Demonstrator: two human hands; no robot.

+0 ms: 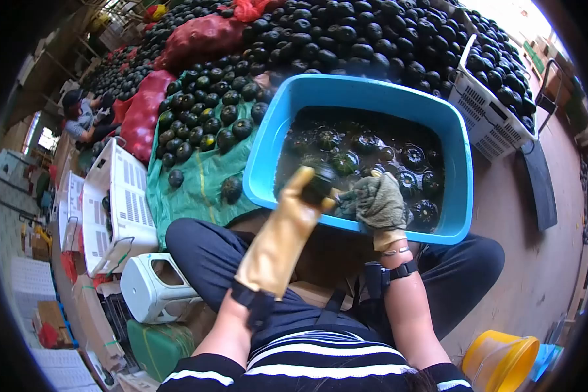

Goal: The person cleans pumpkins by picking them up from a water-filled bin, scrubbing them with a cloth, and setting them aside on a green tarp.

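Observation:
A blue tub (460,196) of dark water stands before my crossed legs, with several dark green squashes (413,155) floating in it. My left hand (300,196), in a tan rubber glove, grips a dark squash (317,187) above the tub's near left part; motion blurs it a little. Just to its right, my right hand (380,201) wears a grey-green cloth over a tan glove. Its fingers are bent around the cloth near the tub's front rim, close to the held squash.
Squashes lie on a green sheet (199,176) at the left and in a large heap behind. White crates (493,124) stand at both sides. A white stool (153,287) is at my left, a yellow bucket (503,362) at lower right. Another person (81,121) sits far left.

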